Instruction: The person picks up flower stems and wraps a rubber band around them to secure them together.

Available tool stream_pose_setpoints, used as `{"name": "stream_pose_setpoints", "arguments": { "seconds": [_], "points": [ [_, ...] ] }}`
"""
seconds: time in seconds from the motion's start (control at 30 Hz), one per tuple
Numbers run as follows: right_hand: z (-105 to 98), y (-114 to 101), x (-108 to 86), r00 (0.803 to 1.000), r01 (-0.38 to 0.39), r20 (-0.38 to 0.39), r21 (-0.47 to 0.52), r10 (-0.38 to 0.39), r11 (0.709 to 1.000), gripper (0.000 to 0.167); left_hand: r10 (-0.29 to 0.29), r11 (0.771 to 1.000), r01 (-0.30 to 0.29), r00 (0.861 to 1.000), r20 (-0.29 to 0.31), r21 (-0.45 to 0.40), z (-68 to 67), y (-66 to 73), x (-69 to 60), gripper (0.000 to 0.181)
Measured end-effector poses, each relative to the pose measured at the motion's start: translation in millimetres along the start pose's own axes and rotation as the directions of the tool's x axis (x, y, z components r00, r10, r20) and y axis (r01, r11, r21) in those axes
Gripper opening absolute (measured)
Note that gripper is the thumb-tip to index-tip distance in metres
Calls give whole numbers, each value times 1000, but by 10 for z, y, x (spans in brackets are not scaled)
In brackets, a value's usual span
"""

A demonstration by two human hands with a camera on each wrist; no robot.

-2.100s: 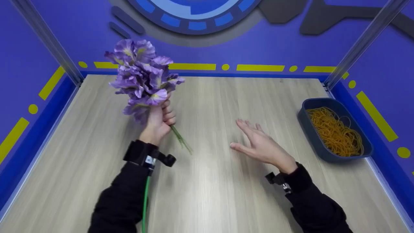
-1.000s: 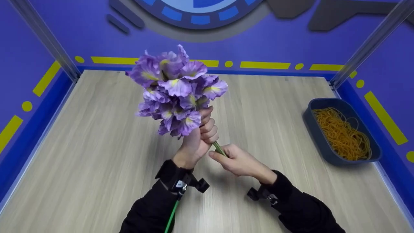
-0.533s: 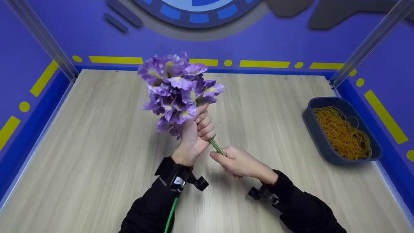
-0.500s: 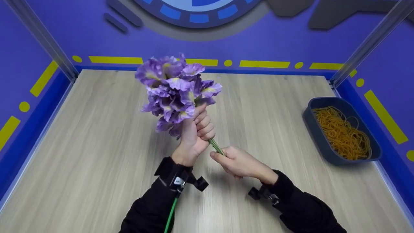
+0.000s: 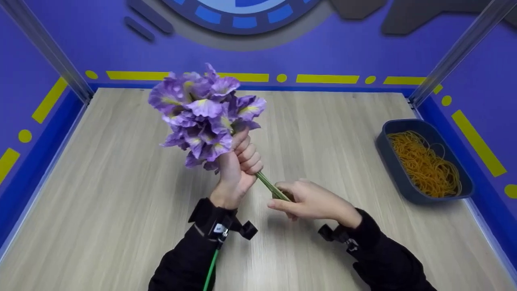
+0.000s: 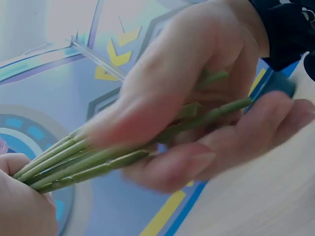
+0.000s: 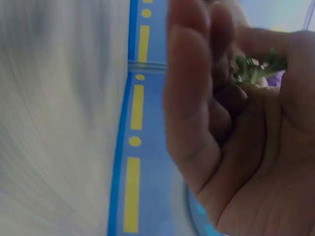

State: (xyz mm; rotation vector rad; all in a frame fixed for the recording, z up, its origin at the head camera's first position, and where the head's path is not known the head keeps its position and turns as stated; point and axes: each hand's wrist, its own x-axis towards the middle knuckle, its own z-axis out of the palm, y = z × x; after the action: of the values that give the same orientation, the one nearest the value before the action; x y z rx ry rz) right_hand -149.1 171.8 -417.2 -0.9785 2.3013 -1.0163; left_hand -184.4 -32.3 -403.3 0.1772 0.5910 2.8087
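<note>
A bunch of purple irises with yellow throats is held up in front of me. My left hand grips it just below the blooms, fingers curled round the green stems. The stems slant down to the right. Near their lower ends my right hand is loosely round them, thumb stretched out and fingers slightly bent. In the left wrist view the blurred right hand has the cut stem ends lying between its thumb and fingers. A gap shows between thumb and fingers in the right wrist view.
A dark blue-grey plastic bin full of tangled yellow rubber bands stands at the right edge of the wood-grain table. Blue-purple panels with yellow marks enclose the back and sides. A green cable runs along my left sleeve.
My left hand brought the irises to the middle and my right hand took hold of the stems. Since half a second ago the hands have drawn slightly apart and my right hand has loosened.
</note>
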Motion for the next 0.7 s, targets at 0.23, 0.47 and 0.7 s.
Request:
{"name": "stream_pose_setpoints", "arguments": {
  "seconds": [0.23,0.47,0.7],
  "points": [
    [-466,60,-336,994,-36,-103,-176,17,984,30,70,995,-68,997,27,-77,25,178,-47,51],
    [-1071,382,-907,833,-371,-507,-216,221,903,40,94,988,-87,994,48,-126,31,249,-63,49],
    [-1411,702,-1470,609,-682,-604,-67,514,728,76,78,990,-72,996,46,-124,35,265,-63,50]
  ]
}}
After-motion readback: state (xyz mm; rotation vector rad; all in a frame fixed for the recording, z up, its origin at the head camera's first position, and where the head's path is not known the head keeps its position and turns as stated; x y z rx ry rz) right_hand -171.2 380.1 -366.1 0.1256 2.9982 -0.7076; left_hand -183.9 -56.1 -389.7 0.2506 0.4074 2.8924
